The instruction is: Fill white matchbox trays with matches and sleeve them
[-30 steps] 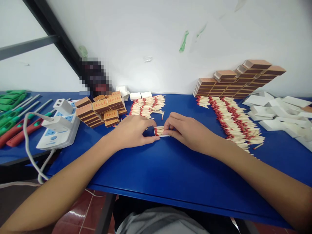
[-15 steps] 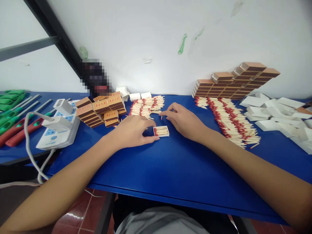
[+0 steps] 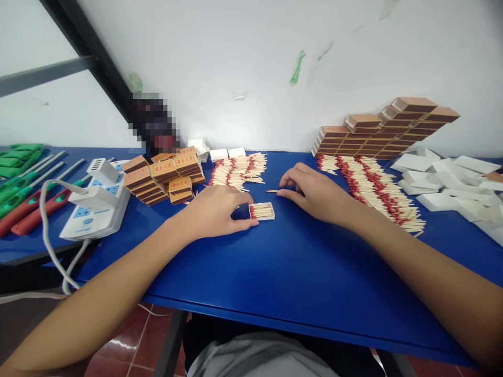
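A small white matchbox tray (image 3: 262, 218) lies on the blue table with red-headed matches (image 3: 262, 210) inside it. At its left end, my left hand (image 3: 218, 210) grips the tray, thumb at the near corner and forefinger at the far one. My right hand (image 3: 310, 191), just beyond and to the right of the tray, pinches a single match (image 3: 272, 191) by its plain end, the red head pointing left. Behind the tray is a loose pile of matches (image 3: 238, 170). Right of my right hand, a longer heap of matches (image 3: 381, 193) spreads over the table.
Printed matchboxes (image 3: 163, 175) are stacked at left, beside a power strip (image 3: 98, 209) with white cables. More matchbox sleeves (image 3: 377, 133) are piled against the wall. White empty trays (image 3: 451, 183) lie at far right. Red-and-green-handled tools (image 3: 27, 201) lie at far left.
My right hand has moved a little right, and the match in its fingers now lies level with its head to the left. My left hand has stayed at the tray.
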Available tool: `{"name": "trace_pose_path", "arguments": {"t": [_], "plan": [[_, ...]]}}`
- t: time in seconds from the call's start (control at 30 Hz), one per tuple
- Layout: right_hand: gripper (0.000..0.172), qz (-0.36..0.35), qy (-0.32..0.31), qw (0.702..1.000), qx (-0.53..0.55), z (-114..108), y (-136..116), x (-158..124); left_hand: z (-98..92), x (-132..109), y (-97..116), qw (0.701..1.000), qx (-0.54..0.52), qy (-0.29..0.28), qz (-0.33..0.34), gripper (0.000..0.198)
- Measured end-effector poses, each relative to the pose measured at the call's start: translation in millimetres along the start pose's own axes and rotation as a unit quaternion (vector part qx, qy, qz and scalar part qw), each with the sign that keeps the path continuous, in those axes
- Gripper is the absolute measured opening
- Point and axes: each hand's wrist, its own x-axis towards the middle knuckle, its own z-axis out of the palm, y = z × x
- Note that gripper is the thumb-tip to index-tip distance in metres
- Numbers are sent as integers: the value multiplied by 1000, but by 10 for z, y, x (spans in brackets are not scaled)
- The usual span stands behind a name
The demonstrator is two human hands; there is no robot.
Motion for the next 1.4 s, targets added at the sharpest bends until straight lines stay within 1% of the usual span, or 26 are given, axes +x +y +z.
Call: {"name": "trace_pose_path", "arguments": {"t": [0.13, 0.27, 0.43, 0.67, 0.9, 1.07, 1.4], "plan": [[23, 35, -31, 999, -26, -85, 42, -47, -4, 5, 3, 1000, -3, -5, -2, 35], [20, 43, -44, 997, -35, -93, 9, -39, -6, 11, 17, 1000, -1, -5, -3, 34], [18, 33, -43, 998, -34, -77, -35, -32, -9, 9, 12, 1000, -1, -3, -2, 34], [16, 10, -20, 999, -24, -44, -6, -31, -12, 9, 9, 1000, 2, -4, -1, 34], [14, -6, -12, 1000, -22, -17, -1, -29, -4, 11, 4, 1000, 2, 0, 1, 34], [15, -2, -9, 1000, -17, -22, -19, -26, -7, 16, 4, 1000, 6, 2, 0, 35], [19, 22, -38, 999, -16, -62, 17, -22, -3, 6, -2, 1000, 9, 3, 2, 34]]}}
